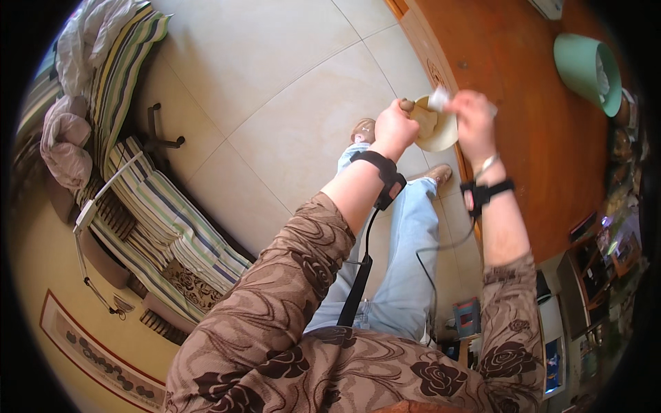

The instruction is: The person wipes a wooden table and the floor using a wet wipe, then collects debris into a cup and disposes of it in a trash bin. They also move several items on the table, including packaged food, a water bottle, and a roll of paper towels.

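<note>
My left hand (395,126) grips the near-left side of a pale yellow round vessel (443,135), perhaps a bowl or small pan. A brown knob-like end (407,105) shows at the top of that fist; whether it belongs to the vessel I cannot tell. Inside the vessel is a beige patch or content. Over the vessel's right rim, my right hand (474,121) pinches a white, blurred piece (440,98), possibly tissue or cloth. Both wrists wear black straps with small devices, joined to dark cables. The vessel is held above the tiled floor, beside the wooden table's edge.
A reddish-brown wooden table (521,118) lies to the right, bearing a mint-green bin (576,69) with white material inside. On the left stands a sofa with striped covers (175,211), near a white lamp arm (111,186) and a black wheeled base (162,137). Pale tiles (268,82) cover the floor.
</note>
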Available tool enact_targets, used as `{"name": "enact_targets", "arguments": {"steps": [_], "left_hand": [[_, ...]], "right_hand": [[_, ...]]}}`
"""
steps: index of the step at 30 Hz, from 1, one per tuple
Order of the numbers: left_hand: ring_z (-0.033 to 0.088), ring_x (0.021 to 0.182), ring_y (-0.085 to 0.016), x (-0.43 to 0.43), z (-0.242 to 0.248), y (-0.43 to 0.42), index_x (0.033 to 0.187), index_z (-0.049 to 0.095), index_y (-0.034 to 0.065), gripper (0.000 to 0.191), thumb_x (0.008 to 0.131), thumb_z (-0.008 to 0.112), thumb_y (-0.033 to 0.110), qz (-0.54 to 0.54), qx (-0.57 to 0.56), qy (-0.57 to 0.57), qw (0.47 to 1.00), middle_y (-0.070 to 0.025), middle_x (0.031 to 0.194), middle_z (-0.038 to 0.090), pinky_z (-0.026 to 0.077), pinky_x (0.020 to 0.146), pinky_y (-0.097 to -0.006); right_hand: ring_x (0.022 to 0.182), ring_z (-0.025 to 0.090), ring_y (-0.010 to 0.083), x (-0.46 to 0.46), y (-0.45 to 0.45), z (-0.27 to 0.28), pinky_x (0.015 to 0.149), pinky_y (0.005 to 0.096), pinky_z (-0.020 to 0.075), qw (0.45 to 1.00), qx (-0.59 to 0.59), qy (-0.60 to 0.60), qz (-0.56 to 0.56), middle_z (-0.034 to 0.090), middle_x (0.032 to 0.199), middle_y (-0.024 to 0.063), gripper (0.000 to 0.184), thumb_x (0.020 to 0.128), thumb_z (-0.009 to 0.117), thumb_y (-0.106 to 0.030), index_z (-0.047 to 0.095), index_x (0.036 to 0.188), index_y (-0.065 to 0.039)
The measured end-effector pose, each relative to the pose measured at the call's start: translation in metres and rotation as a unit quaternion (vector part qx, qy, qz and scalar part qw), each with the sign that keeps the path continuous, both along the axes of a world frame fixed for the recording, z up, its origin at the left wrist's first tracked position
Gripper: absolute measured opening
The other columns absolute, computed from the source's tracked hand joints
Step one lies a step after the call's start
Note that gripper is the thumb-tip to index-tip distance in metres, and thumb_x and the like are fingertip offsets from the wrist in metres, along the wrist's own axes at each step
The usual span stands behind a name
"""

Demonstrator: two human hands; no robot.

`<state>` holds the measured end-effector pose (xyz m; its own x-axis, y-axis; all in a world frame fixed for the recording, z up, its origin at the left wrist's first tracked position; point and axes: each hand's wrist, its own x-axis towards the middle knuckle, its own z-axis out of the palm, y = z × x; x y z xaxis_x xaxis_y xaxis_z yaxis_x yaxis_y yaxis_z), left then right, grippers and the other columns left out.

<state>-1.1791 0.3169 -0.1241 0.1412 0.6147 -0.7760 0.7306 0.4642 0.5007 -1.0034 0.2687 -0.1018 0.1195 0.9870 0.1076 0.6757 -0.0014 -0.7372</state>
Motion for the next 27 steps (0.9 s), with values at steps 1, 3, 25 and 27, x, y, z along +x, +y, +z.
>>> {"name": "enact_targets", "arguments": {"steps": [1, 3, 25, 27], "left_hand": [[0.068, 0.082, -0.031, -0.005, 0.003, -0.003, 0.112, 0.059, 0.0035, 0.038, 0.074, 0.057, 0.011, -0.014, 0.01, 0.013, 1.0, -0.0187, 0.089, 0.068, 0.053, 0.073, -0.0383], [0.066, 0.09, -0.035, -0.017, 0.01, -0.013, 0.114, 0.059, 0.0037, 0.042, 0.074, 0.058, 0.013, -0.029, 0.03, 0.039, 0.998, -0.0208, 0.094, 0.068, 0.052, 0.08, -0.0407], [0.052, 0.058, -0.01, -0.26, -0.005, -0.112, 0.122, 0.054, 0.0047, 0.05, 0.073, 0.053, -0.006, -0.024, -0.157, 0.012, 0.987, -0.0027, 0.082, 0.059, 0.044, 0.047, -0.0232], [0.055, 0.059, -0.009, -0.269, -0.036, -0.117, 0.118, 0.055, 0.0048, 0.044, 0.075, 0.052, -0.005, -0.063, -0.182, 0.043, 0.98, -0.0033, 0.086, 0.062, 0.045, 0.047, -0.0229]], "right_hand": [[0.09, 0.057, 0.0267, -0.014, -0.024, 0.01, 0.08, 0.0361, 0.0485, 0.997, -0.058, 0.045, 0.005, 0.061, 0.091, 0.0081, 0.027, 0.073, 0.055, 0.011, 0.071, 0.085, -0.008], [0.089, 0.058, 0.0227, -0.04, -0.07, 0.034, 0.079, 0.0293, 0.048, 0.97, -0.157, 0.164, -0.083, 0.059, 0.093, 0.0091, 0.023, 0.079, 0.055, 0.011, 0.07, 0.088, -0.004], [0.087, 0.059, 0.0126, -0.213, -0.345, -0.206, 0.078, 0.0252, 0.0476, 0.499, -0.128, 0.503, -0.695, 0.064, 0.1, 0.0043, 0.039, 0.077, 0.064, 0.006, 0.061, 0.116, 0.004], [0.082, 0.059, 0.0113, -0.21, -0.378, -0.251, 0.073, 0.0244, 0.0469, 0.463, -0.092, 0.488, -0.734, 0.064, 0.095, 0.0029, 0.035, 0.078, 0.068, 0.002, 0.064, 0.113, 0.002]]}}
